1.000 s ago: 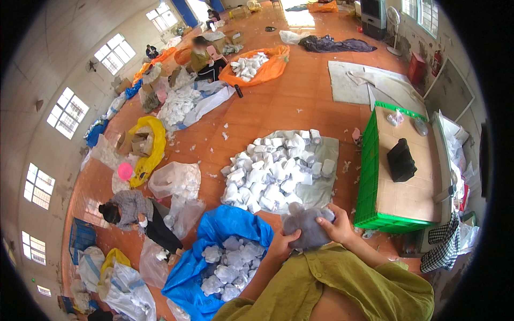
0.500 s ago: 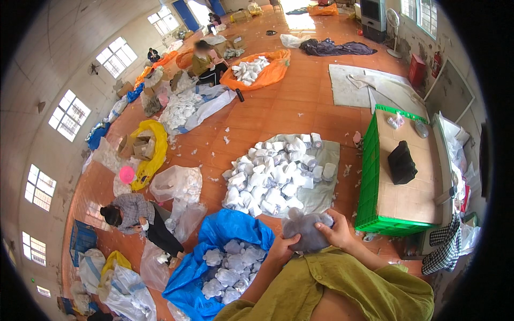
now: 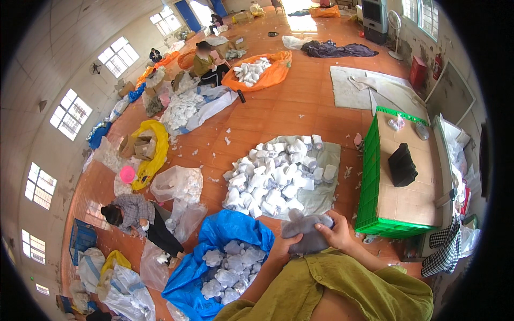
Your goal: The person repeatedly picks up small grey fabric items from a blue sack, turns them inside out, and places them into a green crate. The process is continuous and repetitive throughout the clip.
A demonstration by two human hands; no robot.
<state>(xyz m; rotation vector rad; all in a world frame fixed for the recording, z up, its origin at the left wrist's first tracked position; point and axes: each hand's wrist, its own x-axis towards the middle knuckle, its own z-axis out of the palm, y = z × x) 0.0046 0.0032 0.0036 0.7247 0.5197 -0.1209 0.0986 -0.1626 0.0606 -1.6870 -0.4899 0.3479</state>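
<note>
A grey plush piece (image 3: 308, 234), soft with small rounded ears, is held in front of my body between both hands. My left hand (image 3: 284, 245) grips its lower left side. On its right side, my right hand (image 3: 335, 231) has the thumb pressed on top of the fabric and the fingers wrapped behind. Down to the left, a blue sack (image 3: 235, 220) stands open, holding several grey-white plush pieces (image 3: 230, 271). Just beyond my hands a heap of white and grey stuffed pieces (image 3: 270, 174) lies on a pale sheet (image 3: 324, 190).
Right of me stands a green crate (image 3: 369, 176) topped with cardboard (image 3: 401, 206) and a black box (image 3: 402, 165). A seated person (image 3: 136, 214) works at left near clear plastic bags (image 3: 179, 184). Farther off, another person (image 3: 206, 64) sits by an orange sack (image 3: 281, 67).
The plush piece has tilted slightly in my hands, and its outline looks a little flatter. Both hands keep their hold on it. The view has shifted very slightly.
</note>
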